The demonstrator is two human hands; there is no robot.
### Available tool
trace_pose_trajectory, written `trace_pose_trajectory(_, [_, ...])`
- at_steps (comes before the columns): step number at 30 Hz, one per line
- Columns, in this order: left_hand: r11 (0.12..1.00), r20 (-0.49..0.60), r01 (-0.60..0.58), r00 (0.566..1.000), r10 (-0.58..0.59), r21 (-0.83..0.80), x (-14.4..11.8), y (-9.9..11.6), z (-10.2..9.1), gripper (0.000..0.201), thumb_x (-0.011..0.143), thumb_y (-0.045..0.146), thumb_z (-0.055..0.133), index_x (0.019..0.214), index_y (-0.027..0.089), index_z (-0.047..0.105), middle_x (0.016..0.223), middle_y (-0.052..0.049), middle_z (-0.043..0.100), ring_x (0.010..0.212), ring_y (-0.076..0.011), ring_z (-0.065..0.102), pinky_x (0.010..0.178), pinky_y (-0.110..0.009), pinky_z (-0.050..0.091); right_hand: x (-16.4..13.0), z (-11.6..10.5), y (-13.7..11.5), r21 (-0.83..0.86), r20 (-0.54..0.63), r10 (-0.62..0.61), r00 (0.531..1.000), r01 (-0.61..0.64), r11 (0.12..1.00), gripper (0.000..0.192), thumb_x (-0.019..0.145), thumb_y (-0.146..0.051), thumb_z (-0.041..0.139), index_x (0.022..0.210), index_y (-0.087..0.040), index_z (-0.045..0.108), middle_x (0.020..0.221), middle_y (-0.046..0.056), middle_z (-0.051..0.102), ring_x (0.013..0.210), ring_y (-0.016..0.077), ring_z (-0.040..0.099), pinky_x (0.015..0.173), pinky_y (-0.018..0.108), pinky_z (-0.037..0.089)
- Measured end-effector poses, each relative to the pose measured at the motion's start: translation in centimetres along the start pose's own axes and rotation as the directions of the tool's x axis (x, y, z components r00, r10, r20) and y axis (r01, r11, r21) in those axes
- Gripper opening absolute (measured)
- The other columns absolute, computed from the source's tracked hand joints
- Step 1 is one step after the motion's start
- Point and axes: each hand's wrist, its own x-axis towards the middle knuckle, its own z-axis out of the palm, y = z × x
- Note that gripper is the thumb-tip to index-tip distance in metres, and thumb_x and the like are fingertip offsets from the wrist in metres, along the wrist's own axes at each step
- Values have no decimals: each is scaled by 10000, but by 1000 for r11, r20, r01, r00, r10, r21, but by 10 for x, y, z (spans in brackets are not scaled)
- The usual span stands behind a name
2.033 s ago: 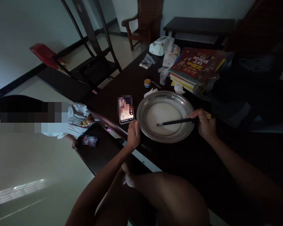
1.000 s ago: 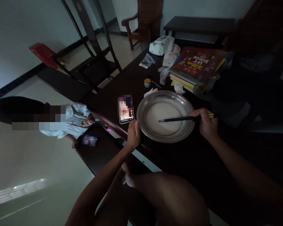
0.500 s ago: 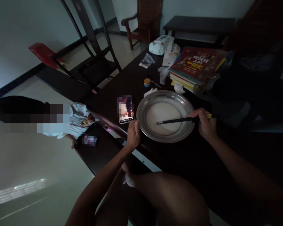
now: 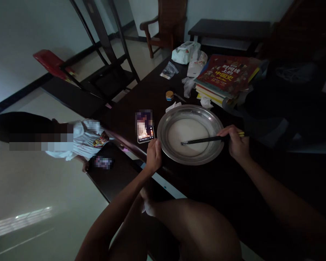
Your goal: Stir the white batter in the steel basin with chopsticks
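Observation:
A wide steel basin [image 4: 167,125] holding pale white liquid sits on the dark table [image 4: 217,181]. My left hand [image 4: 154,156] grips the basin's near left rim. My right hand [image 4: 235,142] is at the basin's right rim, closed on a pair of dark chopsticks [image 4: 201,140] with yellow ends. The chopstick tips rest in the liquid near the basin's middle.
A lit phone [image 4: 145,128] lies left of the basin. Behind it are a small yellow tin [image 4: 170,95], crumpled tissues, plastic bags [image 4: 190,54] and a stack of books [image 4: 224,78]. A person in a white top [image 4: 84,139] is at the left beside the table. Dark chairs [image 4: 108,72] stand behind.
The chopstick tips have swung back and forth a little in the liquid. My left hand has stayed on the rim. The person at the left has shifted slightly.

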Motion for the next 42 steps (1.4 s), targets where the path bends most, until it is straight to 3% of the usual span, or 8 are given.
trace_pose_trajectory(6, [1000, -7, -7, 1000, 7, -5, -1, -1, 0, 668, 1019, 687, 165, 720, 227, 546, 774, -68, 624, 806, -225, 597, 820, -382, 499, 0, 0, 1, -45, -51, 15, 999, -18, 999, 457, 907, -612, 596, 625, -262, 683, 683, 23, 704, 717, 214, 669, 784, 413, 540])
trace_pose_trajectory(10, [1000, -6, -2, 1000, 2, -2, 0, 0, 0, 667, 1018, 689, 159, 707, 229, 530, 771, -66, 615, 789, -219, 579, 801, -377, 488, 1, 0, 2, -23, 2, 21, 1000, -21, 1000, 439, 904, -592, 615, 633, -259, 703, 682, 21, 704, 715, 206, 667, 777, 400, 536])
trace_pose_trajectory(16, [1000, 3, 5, 1000, -5, -17, 1, 1, 0, 664, 1008, 709, 158, 683, 236, 493, 739, -57, 584, 780, -219, 568, 799, -379, 483, 1, 0, 2, 24, -32, 1, 999, 0, 1000, 434, 919, -562, 613, 625, -255, 701, 666, 13, 700, 687, 191, 657, 750, 378, 521])
trace_pose_trajectory(24, [1000, 4, 11, 1000, -11, -15, 1, 1, -1, 668, 1004, 716, 158, 689, 237, 501, 755, -63, 594, 802, -226, 580, 809, -384, 485, 1, 0, 1, -28, -41, 10, 999, -11, 1000, 455, 918, -592, 593, 629, -253, 687, 685, 20, 700, 718, 199, 664, 778, 392, 530])
trace_pose_trajectory(28, [1000, 1, 11, 1000, -11, -16, 1, 2, -1, 671, 1002, 719, 159, 688, 239, 507, 748, -60, 589, 791, -224, 573, 808, -383, 483, 1, 0, 1, -28, 14, 4, 1000, -4, 1000, 426, 907, -582, 618, 644, -260, 713, 692, 21, 706, 728, 201, 667, 788, 394, 529])
trace_pose_trajectory(33, [1000, 1, 7, 1000, -7, -16, 1, 2, 0, 671, 1009, 707, 161, 711, 233, 532, 770, -65, 608, 803, -226, 584, 811, -385, 488, 1, 0, 1, -31, -29, 18, 999, -19, 999, 446, 911, -601, 599, 636, -264, 696, 693, 23, 708, 726, 211, 666, 779, 406, 532])
trace_pose_trajectory(37, [1000, 0, 5, 1000, -5, -16, 1, 1, -1, 660, 1013, 698, 163, 693, 236, 508, 757, -63, 599, 802, -226, 585, 816, -384, 487, 1, 1, 1, -36, 22, 13, 1000, -12, 999, 422, 906, -590, 617, 651, -266, 712, 704, 20, 712, 743, 209, 671, 795, 403, 538])
trace_pose_trajectory(42, [1000, 1, 11, 1000, -11, -24, 1, 1, -1, 662, 1009, 707, 168, 705, 236, 521, 756, -63, 600, 809, -229, 587, 814, -383, 487, 2, 0, 2, -37, -25, 17, 1000, -18, 999, 457, 904, -615, 603, 628, -264, 697, 688, 23, 709, 718, 207, 663, 781, 404, 536])
